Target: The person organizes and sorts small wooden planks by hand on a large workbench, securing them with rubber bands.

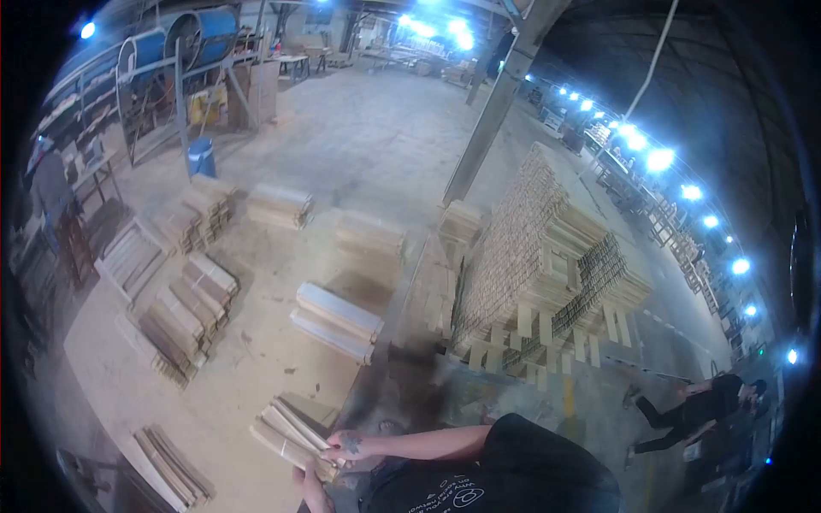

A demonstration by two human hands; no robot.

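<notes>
My right hand [346, 446], at the end of a bare forearm reaching in from the dark shirt, is closed around the near end of some pale wooden slats [291, 432]. Below it, my left hand [314, 489] grips the same end, its fingers partly hidden. The slats lie side by side and point away to the upper left, low over the tan work surface. Another bundle of long slats [171, 468] lies to the left of my hands.
Tied slat stacks [333, 321] and more bundles [188, 308] cover the light surface ahead. A tall timber pile [522, 256] stands right, beside a steel post [492, 111]. A blue bin [201, 158] stands farther back. People are at left [56, 188] and right [701, 415].
</notes>
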